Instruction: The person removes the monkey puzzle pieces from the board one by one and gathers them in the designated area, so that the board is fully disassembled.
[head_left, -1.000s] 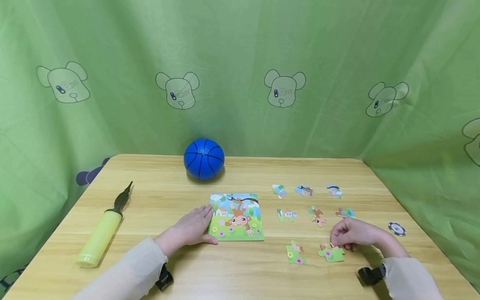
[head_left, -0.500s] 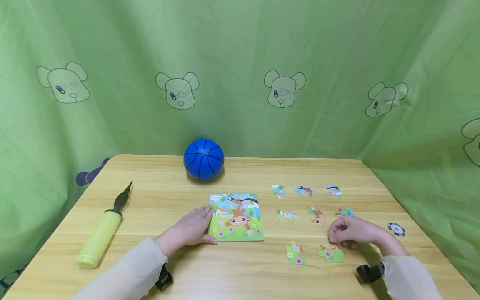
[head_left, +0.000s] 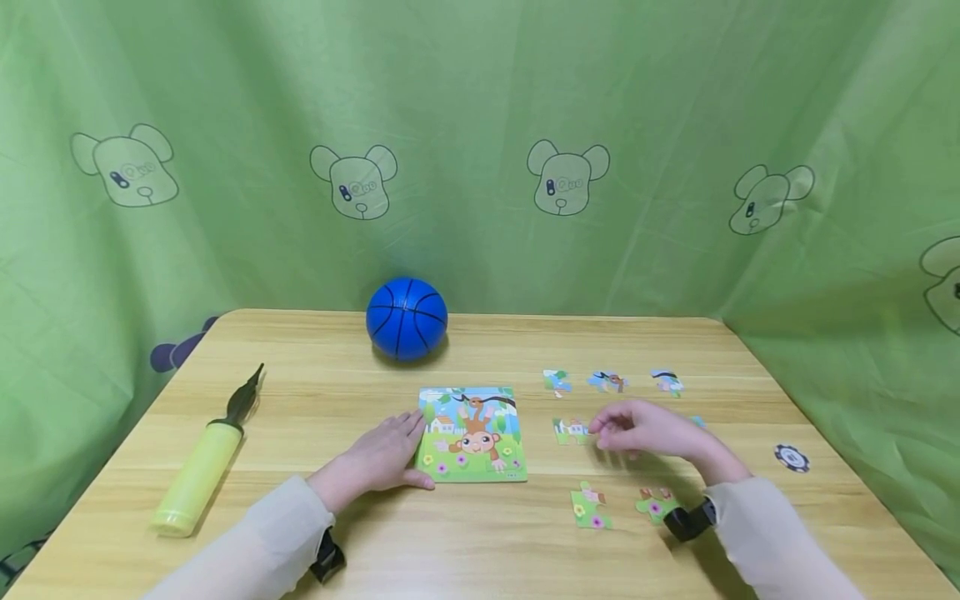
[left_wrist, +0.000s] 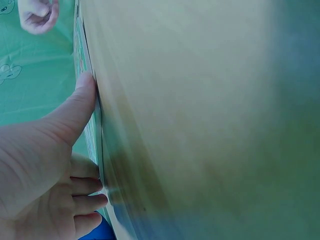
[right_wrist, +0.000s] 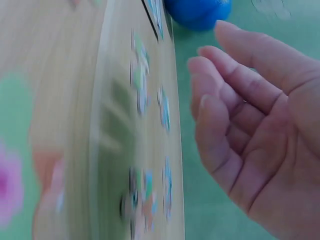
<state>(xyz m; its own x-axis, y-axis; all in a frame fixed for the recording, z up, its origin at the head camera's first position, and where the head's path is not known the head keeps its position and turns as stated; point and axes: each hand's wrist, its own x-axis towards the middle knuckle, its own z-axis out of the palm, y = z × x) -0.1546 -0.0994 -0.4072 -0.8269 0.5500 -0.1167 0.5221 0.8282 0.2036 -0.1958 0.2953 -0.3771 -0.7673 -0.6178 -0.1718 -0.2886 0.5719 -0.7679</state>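
Observation:
My left hand [head_left: 375, 458] lies with straight fingers at the left edge of a square picture board [head_left: 476, 475] showing a hanging monkey; its thumb is by the near corner. Above the middle row of jigsaw pieces hovers my right hand [head_left: 648, 429], its fingers loosely bent and nothing between them in the right wrist view [right_wrist: 250, 115]. Just left of its fingertips is a house piece [head_left: 570, 431]. The hand hides the monkey-face piece, and only a bit of blue piece [head_left: 698, 421] shows behind the wrist. Nearer lie a yellow-flower piece [head_left: 581, 508] and a pink-flower piece [head_left: 652, 507].
Three more pieces form the far row, among them a branch piece [head_left: 666, 382]. A poker chip [head_left: 792, 457] lies at the right. A blue ball [head_left: 407, 319] sits at the back, and a yellow hand pump [head_left: 198, 475] lies at the left.
My right hand has swung left and away from me, from beside the pink-flower piece to over the middle row. The left hand stays in place on the board's edge.

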